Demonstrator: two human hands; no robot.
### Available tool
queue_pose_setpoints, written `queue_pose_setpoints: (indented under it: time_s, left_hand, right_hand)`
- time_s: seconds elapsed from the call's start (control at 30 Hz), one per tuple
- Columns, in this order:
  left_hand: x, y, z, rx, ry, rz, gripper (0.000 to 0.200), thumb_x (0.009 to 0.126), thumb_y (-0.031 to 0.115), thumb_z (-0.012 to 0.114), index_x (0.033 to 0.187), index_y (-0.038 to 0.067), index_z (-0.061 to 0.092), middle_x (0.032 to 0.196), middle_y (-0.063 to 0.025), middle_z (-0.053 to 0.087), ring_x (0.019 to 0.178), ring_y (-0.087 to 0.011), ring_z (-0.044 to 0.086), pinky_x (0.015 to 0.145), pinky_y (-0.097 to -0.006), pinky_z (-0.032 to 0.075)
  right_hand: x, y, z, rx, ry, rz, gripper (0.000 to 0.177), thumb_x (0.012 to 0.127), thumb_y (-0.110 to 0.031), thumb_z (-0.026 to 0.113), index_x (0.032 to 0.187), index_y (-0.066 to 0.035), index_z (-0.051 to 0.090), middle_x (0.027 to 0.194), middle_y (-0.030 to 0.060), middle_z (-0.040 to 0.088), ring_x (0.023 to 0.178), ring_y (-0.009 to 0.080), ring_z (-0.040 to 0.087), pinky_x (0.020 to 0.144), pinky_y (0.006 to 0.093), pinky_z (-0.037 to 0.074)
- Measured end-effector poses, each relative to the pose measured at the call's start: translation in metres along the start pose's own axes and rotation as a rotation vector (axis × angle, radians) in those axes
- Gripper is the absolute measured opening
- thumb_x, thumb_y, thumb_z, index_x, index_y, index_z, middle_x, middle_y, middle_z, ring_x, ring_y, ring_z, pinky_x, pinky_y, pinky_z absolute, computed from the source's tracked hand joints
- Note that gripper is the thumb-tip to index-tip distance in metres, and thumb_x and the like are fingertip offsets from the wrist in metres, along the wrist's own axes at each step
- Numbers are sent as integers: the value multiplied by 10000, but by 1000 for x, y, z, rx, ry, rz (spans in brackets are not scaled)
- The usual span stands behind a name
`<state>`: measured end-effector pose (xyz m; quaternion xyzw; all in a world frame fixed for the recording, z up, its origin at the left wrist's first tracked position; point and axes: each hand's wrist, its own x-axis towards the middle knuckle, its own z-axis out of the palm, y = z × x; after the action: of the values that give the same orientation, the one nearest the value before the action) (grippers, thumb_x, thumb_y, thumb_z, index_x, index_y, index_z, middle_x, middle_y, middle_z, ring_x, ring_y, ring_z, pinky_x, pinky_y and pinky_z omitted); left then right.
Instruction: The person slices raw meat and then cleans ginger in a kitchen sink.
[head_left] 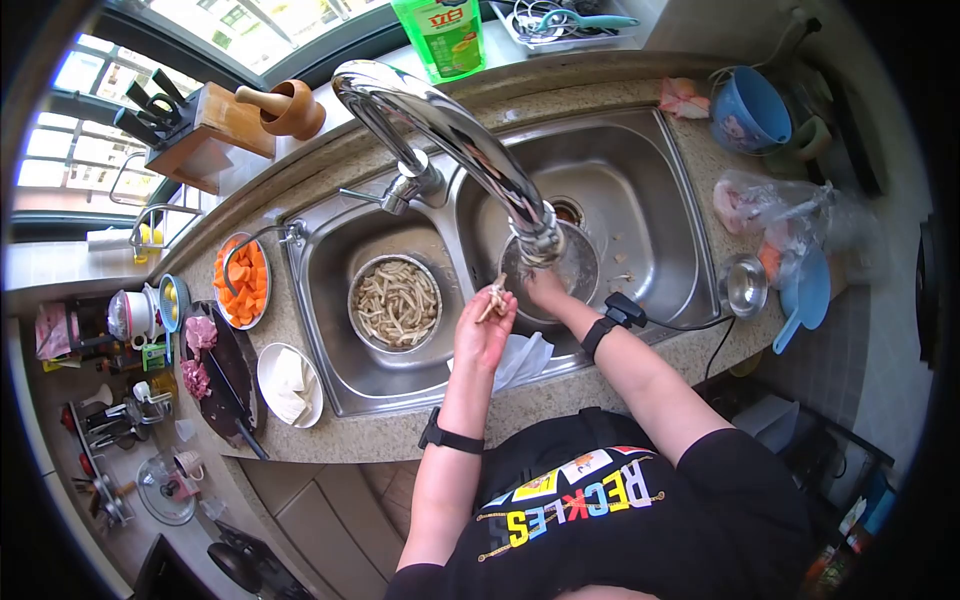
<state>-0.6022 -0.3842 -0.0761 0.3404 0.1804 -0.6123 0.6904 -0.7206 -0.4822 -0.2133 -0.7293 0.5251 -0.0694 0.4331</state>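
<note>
My left hand (484, 325) is raised over the front of the sink, fingers curled around a small bunch of thin pale-brown mushrooms (494, 303). Beside it, my right hand (545, 290) reaches down under the faucet (450, 120), into a round bowl (582, 262) in the right basin. The fingers of that hand are hidden by the faucet head and the bowl. In the left basin stands a round metal bowl full of mushrooms (396, 303). Below my left hand, a whitish plastic bag (524, 360) lies at the sink's front edge.
Left of the sink are a plate of orange carrot chunks (243, 283), a white bowl of white pieces (290, 385) and a dark board (226, 385) with raw meat and a knife. On the right sit a metal bowl (743, 286), plastic bags (770, 205) and a blue basin (750, 110).
</note>
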Motion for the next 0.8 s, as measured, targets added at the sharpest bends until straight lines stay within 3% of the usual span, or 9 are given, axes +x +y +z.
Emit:
queue_pose_setpoints:
  time_s: [0.03, 0.07, 0.1, 0.17, 0.3, 0.47, 0.57, 0.8]
  left_hand:
    - [-3, 0, 0, 2, 20, -10, 148, 894, 109, 525, 966, -15, 560, 885, -135, 612, 861, -246, 612, 822, -370, 523]
    - [-5, 0, 0, 13, 9, -14, 148, 897, 111, 519, 976, -10, 552, 888, -132, 609, 866, -242, 611, 822, -370, 521]
    - [-6, 0, 0, 10, 13, -12, 148, 897, 111, 519, 976, -10, 552, 888, -132, 609, 866, -242, 611, 822, -370, 521]
    - [-6, 0, -2, 8, 12, -28, 154, 896, 109, 519, 996, -6, 537, 900, -128, 606, 870, -237, 611, 823, -372, 519]
    - [-5, 6, -3, 17, 33, -32, 163, 893, 110, 523, 1016, 3, 524, 944, -130, 589, 908, -247, 596, 846, -384, 505]
    - [5, 10, -7, 21, 27, -54, 160, 892, 108, 525, 1018, 9, 520, 957, -124, 585, 910, -250, 590, 852, -386, 499]
    - [8, 7, -5, 52, 9, -53, 159, 896, 120, 520, 1017, 16, 522, 950, -116, 588, 899, -243, 591, 844, -379, 500]
    - [-1, 4, 12, 141, 54, -34, 143, 905, 117, 510, 1000, 13, 536, 882, -91, 594, 863, -214, 602, 837, -361, 505]
  right_hand:
    - [4, -2, 8, -21, 189, 9, 260, 839, -258, 549, 1022, -87, 622, 902, 202, 634, 846, 363, 614, 759, 434, 473]
    - [16, -12, -2, -93, -213, 260, 441, 837, -229, 509, 1217, -5, 491, 1204, 209, 532, 1142, 328, 491, 993, 384, 350]
    - [10, -31, -16, -95, -219, 259, 441, 837, -229, 509, 1217, -5, 491, 1204, 209, 532, 1142, 328, 491, 993, 384, 350]
    - [-5, -70, -36, 276, 111, 56, 525, 842, -276, 487, 1308, -50, 406, 1348, 132, 425, 1281, 245, 336, 1086, 361, 202]
    - [-10, -57, -39, 325, 353, 6, 490, 846, -273, 492, 1275, -48, 418, 1308, 130, 444, 1227, 251, 365, 1050, 366, 233]
    - [-5, -51, -38, 379, 419, -9, 447, 852, -270, 498, 1232, -45, 434, 1257, 128, 467, 1160, 259, 401, 1005, 374, 273]
    - [3, -40, -38, 429, 313, 22, 422, 855, -269, 502, 1207, -43, 443, 1227, 126, 481, 1120, 263, 423, 978, 378, 297]
    - [16, 5, -16, 777, -287, 243, 367, 863, -264, 511, 1148, -39, 464, 1157, 123, 513, 1025, 274, 473, 916, 388, 352]
